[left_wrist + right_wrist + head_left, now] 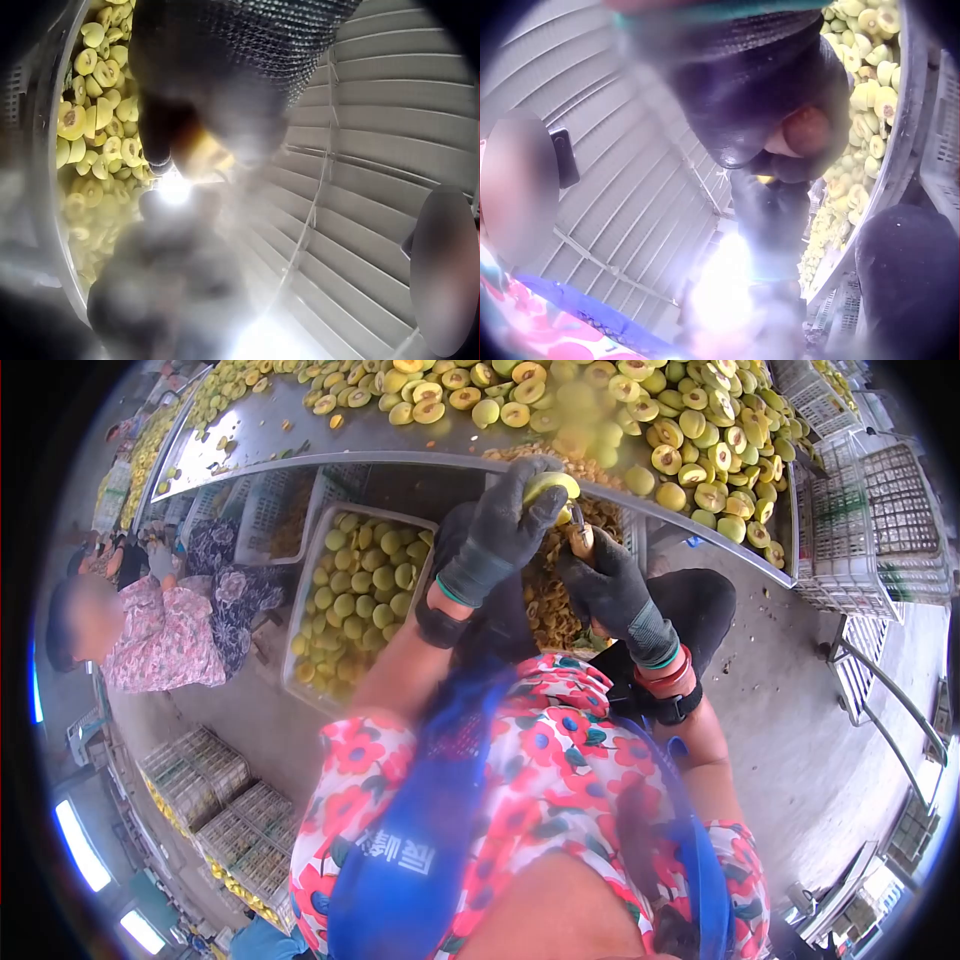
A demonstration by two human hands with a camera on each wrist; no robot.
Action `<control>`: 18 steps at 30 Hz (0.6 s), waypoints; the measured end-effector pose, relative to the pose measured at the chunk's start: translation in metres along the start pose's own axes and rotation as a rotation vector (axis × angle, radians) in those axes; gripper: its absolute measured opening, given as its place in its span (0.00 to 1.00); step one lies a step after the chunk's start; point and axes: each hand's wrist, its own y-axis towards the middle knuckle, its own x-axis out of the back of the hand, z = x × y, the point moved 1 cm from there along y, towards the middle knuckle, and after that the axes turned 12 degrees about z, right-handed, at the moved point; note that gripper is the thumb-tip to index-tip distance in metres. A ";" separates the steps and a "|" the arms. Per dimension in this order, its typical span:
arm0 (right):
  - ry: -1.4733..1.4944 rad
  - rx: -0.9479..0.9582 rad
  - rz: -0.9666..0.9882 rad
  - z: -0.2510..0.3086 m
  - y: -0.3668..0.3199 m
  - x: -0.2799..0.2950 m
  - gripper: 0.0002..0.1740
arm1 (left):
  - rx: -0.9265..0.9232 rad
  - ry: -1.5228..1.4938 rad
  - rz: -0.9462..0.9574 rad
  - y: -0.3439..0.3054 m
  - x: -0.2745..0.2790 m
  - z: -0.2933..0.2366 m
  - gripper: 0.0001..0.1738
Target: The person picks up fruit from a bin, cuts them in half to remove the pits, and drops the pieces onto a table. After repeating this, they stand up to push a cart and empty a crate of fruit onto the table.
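Two dark-gloved hands meet over the near edge of a metal-topped desk (350,422). Left hand (500,528): grip pinching a piece of yellow-green fruit (552,484), thumb and fingers curled about it, the fruit held clear of the desk's rim. Right hand (612,588): grip closed round the wooden handle (582,542) of a small tool, its metal end at the fruit's lower edge — cannot tell whether it touches. The right wrist view shows the round butt of the handle between the gloved fingers; the left wrist view is hazed by glare, the fruit a blurred yellow patch.

On the desk, a heap of halved fruit (715,445), many cut faces up, thickest toward the right corner. Below the hands, brownish scraps (555,615) lie in a container between the knees. Left of the lap, a pale crate (297,635) holds whole green fruit (362,575).

Wearer: floral top (560,760), blue strap with white lettering (415,800), black bands on both wrists, a red bracelet (668,672) on the right. Farther left sits another person (165,635) in a pink patterned top. Stacked crates (905,510) at right — ribbed roof (390,112) overhead.
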 end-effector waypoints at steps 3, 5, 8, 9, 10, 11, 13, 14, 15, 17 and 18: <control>0.123 -0.065 0.018 0.004 -0.001 -0.003 0.08 | -0.049 0.109 -0.087 -0.003 -0.004 -0.002 0.17; 0.018 0.075 -0.026 -0.015 0.000 -0.012 0.08 | -0.054 0.142 -0.141 -0.004 -0.007 -0.007 0.17; 0.399 -0.061 -0.087 -0.015 0.002 -0.019 0.08 | -0.060 0.122 -0.211 -0.006 -0.014 -0.004 0.15; 0.640 -0.188 -0.100 -0.013 0.002 -0.020 0.08 | -0.078 0.131 -0.236 -0.007 -0.017 -0.002 0.15; 0.553 -0.172 -0.097 -0.013 0.003 -0.020 0.08 | -0.096 0.140 -0.261 -0.008 -0.018 0.000 0.14; 0.468 -0.157 -0.092 -0.014 0.004 -0.021 0.08 | -0.111 0.149 -0.285 -0.010 -0.019 0.001 0.14; 0.244 -0.126 -0.109 -0.015 0.007 -0.023 0.09 | -0.109 0.088 -0.269 -0.009 -0.019 0.000 0.13; 0.105 -0.110 -0.131 -0.018 0.008 -0.024 0.09 | -0.111 0.057 -0.261 -0.009 -0.019 0.000 0.13; -0.018 -0.050 -0.141 -0.020 0.009 -0.024 0.09 | -0.097 0.039 -0.258 -0.009 -0.018 0.001 0.13; -0.252 0.108 -0.166 -0.024 0.012 -0.021 0.09 | -0.068 0.001 -0.252 -0.010 -0.021 0.003 0.13; -0.081 0.084 -0.145 -0.020 0.012 -0.021 0.09 | -0.050 -0.001 -0.242 -0.012 -0.022 0.008 0.13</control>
